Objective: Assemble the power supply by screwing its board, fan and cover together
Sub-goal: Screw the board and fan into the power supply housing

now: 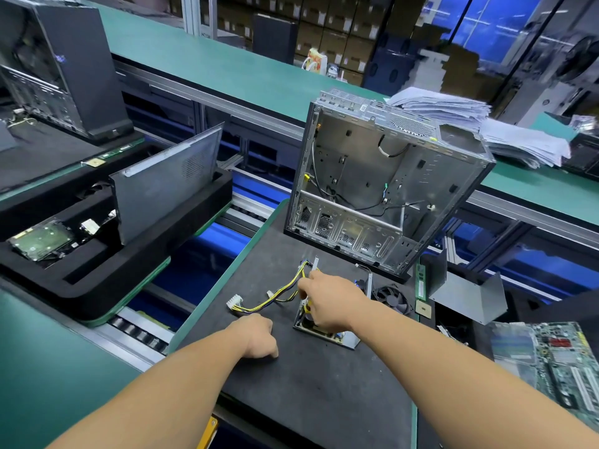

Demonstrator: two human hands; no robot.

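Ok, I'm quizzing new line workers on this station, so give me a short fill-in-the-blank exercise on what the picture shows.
1. The right hand reaches over the open supply, fingers at its ____ bundle.
2. The left hand rests on the black mat as a ____.
3. The fan lies to the ____ of the supply.
4. Behind them stands an empty computer ____.

Missing: wire; fist; right; case

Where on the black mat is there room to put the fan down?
Bare mat lies near you, between both forearms, below the left hand. It's crowded farther out: cables, power supply, fan, computer case.
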